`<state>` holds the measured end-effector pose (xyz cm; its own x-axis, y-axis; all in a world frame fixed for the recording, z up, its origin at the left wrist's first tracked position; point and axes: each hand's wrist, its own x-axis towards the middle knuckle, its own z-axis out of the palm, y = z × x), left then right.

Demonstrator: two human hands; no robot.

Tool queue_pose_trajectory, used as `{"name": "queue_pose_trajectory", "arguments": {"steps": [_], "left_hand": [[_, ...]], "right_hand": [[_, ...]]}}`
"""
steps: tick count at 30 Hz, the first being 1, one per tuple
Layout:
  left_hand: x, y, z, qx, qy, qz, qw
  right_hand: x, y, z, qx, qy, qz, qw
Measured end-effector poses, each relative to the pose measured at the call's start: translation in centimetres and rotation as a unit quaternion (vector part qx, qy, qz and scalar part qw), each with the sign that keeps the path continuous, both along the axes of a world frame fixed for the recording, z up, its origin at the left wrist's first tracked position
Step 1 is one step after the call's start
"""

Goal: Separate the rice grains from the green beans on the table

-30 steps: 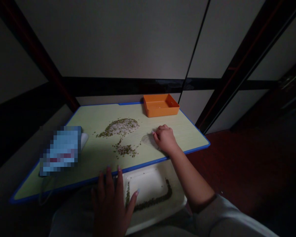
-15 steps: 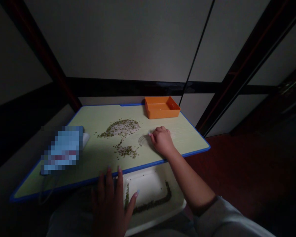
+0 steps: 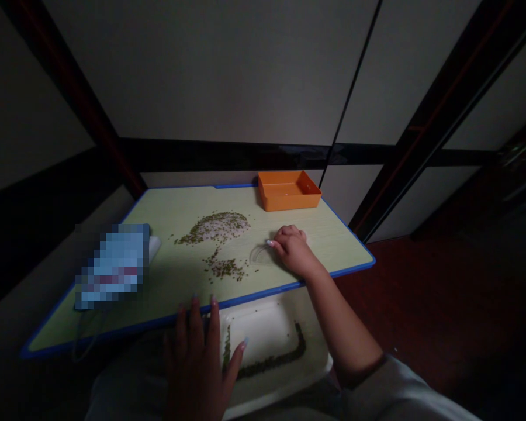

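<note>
My right hand [image 3: 291, 250] is closed on a clear plastic protractor [image 3: 260, 255], whose curved edge pokes out left of the thumb, low over the table. To its left lies a pile of white rice-like grains mixed with green beans [image 3: 221, 227]. A smaller scatter of mostly green beans [image 3: 226, 268] sits nearer the front edge. My left hand [image 3: 197, 356] is open, fingers spread, at the table's front edge beside a white tray [image 3: 263, 327]. Green beans [image 3: 269, 362] line the near and side edges of the tray's floor.
An orange open box [image 3: 289, 202] stands at the back right of the pale yellow table [image 3: 175, 202] with a blue rim. On the left lies a blurred-out light blue object [image 3: 114, 266] with a thin cord. Cabinet panels [image 3: 228, 76] rise behind the table.
My right hand has shifted slightly right and toward me with the protractor, and more of its curved edge shows. My left hand stays in place.
</note>
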<state>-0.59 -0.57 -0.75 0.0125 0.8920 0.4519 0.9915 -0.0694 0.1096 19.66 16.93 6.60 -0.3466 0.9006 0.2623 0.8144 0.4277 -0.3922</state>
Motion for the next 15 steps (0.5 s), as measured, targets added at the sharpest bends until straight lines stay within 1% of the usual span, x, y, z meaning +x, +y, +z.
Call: {"name": "queue_pose_trajectory", "arguments": {"steps": [3, 10, 15], "left_hand": [[-0.01, 0.01, -0.01, 0.004, 0.003, -0.003, 1.000], [-0.03, 0.01, -0.25, -0.009, -0.010, 0.011, 1.000], [-0.12, 0.01, -0.44, -0.004, -0.005, 0.005, 1.000]], "right_hand": [[0.44, 0.04, 0.06, -0.005, 0.010, -0.006, 1.000], [0.87, 0.15, -0.13, -0.003, -0.007, 0.026, 1.000], [0.95, 0.25, -0.32, 0.002, 0.008, 0.037, 0.999]]}}
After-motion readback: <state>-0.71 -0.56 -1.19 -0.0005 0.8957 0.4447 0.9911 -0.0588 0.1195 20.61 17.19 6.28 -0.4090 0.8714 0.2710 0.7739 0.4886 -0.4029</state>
